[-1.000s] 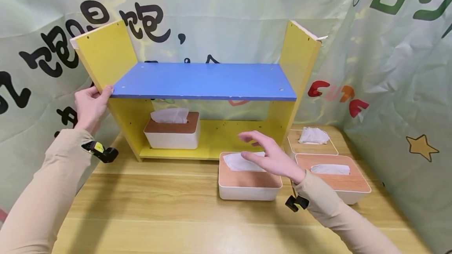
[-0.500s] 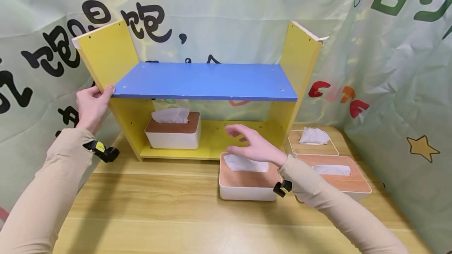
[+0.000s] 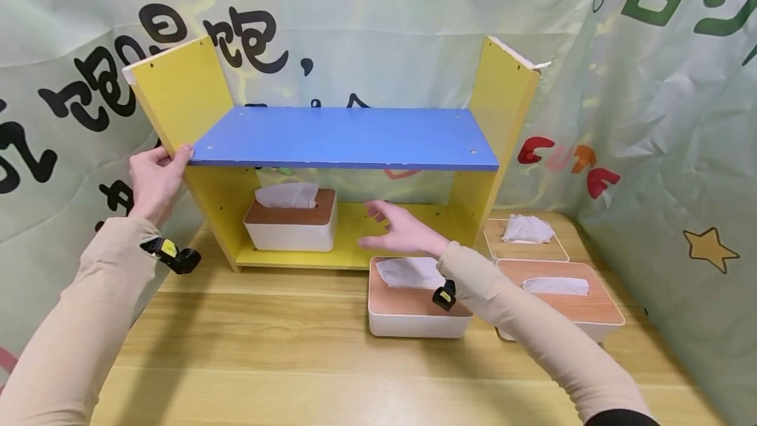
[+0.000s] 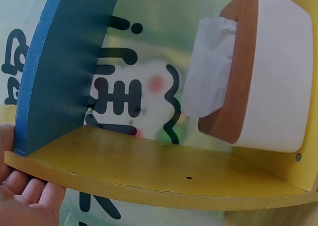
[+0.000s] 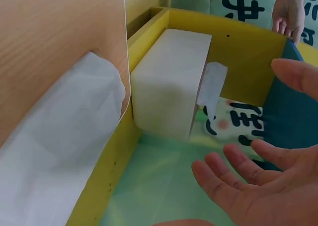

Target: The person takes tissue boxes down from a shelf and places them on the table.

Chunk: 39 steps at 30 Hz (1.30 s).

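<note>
A yellow shelf unit (image 3: 508, 104) with a blue middle board (image 3: 349, 133) stands on the table. My left hand (image 3: 155, 183) grips its left side panel, thumb at the blue board's front corner and fingers round the outside. In the lower compartment, at the left, sits a white tissue box (image 3: 290, 237) with a brown wooden lid and a tissue sticking out. My right hand (image 3: 408, 232) hovers with spread fingers before that compartment, holding nothing. Under the right forearm, a second tissue box (image 3: 414, 326) rests on the table in front of the shelf.
To the right of the shelf stand two more tissue boxes, a wood-lidded one (image 3: 597, 294) in front and a paler-lidded one (image 3: 491, 235) behind. The wooden table (image 3: 284, 360) runs along the front. A printed cloth backdrop (image 3: 390, 38) hangs close behind and at the sides.
My right hand has moved left and inward, from above the front tissue box to before the lower compartment. The left hand keeps its grip on the side panel, and the boxes stay put.
</note>
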### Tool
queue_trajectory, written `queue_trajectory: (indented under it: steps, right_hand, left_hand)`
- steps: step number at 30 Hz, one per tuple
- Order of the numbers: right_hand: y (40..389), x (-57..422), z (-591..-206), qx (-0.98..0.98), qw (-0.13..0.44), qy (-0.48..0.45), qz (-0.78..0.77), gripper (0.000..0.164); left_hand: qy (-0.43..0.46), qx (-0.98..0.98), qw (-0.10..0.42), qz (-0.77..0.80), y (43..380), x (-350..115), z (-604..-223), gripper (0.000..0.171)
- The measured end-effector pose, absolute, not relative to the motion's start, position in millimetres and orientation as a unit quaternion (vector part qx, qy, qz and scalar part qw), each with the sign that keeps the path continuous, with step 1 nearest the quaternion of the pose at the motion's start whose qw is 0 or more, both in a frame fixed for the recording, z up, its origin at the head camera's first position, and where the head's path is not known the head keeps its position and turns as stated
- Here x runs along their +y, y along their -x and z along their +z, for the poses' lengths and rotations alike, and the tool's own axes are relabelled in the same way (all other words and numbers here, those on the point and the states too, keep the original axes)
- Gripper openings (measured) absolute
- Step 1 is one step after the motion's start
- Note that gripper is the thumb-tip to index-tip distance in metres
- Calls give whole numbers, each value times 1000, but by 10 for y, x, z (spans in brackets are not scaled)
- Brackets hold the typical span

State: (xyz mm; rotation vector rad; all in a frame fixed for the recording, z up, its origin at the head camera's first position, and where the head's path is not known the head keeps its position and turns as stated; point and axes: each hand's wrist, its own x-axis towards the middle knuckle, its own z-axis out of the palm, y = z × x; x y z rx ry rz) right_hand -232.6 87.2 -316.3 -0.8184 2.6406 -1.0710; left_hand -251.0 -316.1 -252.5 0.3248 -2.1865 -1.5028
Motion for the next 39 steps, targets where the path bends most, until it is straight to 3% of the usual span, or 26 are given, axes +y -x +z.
queue_trajectory:
  steps: [19, 27, 33, 39]
  right_hand:
    - [2802, 360, -3261, 918, 139, 210, -308, 106]
    - [2936, 137, -3306, 925, 154, 187, -293, 117]
    - [2993, 19, -3383, 925, 167, 163, -299, 124]
    - [3039, -80, -3490, 917, 173, 143, -331, 130]
  left_hand:
    - [-118, -790, 233, -555, 2500, -3175, -2527, 37]
    - [-123, -789, 235, -555, 2500, -3175, -2541, 7]
    - [-120, -789, 234, -556, 2497, -3156, -2541, 18]
    - [-122, -792, 237, -550, 2495, -3146, -2531, 15]
